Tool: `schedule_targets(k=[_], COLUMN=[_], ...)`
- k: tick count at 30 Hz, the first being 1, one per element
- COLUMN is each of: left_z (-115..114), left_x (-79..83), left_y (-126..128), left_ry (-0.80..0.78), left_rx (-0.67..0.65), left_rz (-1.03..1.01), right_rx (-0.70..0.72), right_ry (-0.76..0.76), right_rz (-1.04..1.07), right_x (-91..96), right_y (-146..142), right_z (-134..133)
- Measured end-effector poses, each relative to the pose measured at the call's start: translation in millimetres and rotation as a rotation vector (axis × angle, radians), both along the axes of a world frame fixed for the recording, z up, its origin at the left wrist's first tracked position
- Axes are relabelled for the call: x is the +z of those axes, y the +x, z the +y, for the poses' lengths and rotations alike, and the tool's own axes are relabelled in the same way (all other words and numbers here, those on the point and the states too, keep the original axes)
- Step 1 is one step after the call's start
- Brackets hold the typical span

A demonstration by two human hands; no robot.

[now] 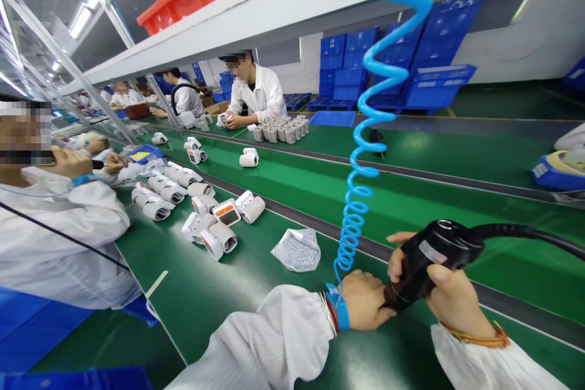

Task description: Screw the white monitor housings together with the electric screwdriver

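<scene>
My right hand (450,298) is wrapped around a black electric screwdriver (427,259), which tilts with its front end down to the left. My left hand (363,298) is closed at that front end, its fingers and thumb against it; the bit is hidden behind them. A blue wrist strap (342,312) circles my left wrist, joined to a coiled blue cord (354,219) hanging from above. Left of my hands, a clear bag of small screws (299,250) lies on the green table (247,280). Beyond it sit several white wrist blood pressure monitors (227,213) with grey cuffs.
A green conveyor belt (292,186) runs behind the table, carrying a few monitors (249,157). Co-workers in white sit at left (59,225) and across the belt (256,91), near grouped grey parts (281,130). A shelf (274,6) crosses overhead. The screwdriver's black cable (530,233) trails right.
</scene>
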State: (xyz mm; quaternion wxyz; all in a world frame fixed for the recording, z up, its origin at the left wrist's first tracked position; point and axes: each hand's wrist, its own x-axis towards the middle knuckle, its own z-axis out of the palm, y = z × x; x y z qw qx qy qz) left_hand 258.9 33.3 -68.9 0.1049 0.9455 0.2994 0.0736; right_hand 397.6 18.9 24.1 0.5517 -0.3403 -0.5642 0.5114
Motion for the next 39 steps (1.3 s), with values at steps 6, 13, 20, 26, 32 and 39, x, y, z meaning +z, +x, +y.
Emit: schedule_targets(k=[6, 13, 20, 26, 32, 39], left_z=[1, -12, 16, 47, 54, 40], left_x=[1.9, 16.9, 48.9, 10.1, -4.9, 20.3], left_y=[-2, -7, -106, -183, -152, -118], left_ry=[-0.01, -0.044, 0.349, -0.165, -0.353, 0.188], left_rx=[0.002, 0.084, 0.567, 0.754, 0.664, 0.604], left_rz=[0.003, -0.014, -0.429, -0.805, -0.891, -0.86], right_rx=[-0.06, -0.04, -0.155, -0.27, -0.291, -0.267], right_ry=[0.018, 0.041, 0.18, 0.252, 0.296, 0.343], right_rz=[0.002, 0.096, 0.268, 0.268, 0.301, 0.301], right_x=[8.2, 15.6, 58.5, 80.9, 86.4, 86.7], right_y=[-5, -9, 12, 29, 27, 25], right_z=[-1, -4, -19, -31, -36, -40])
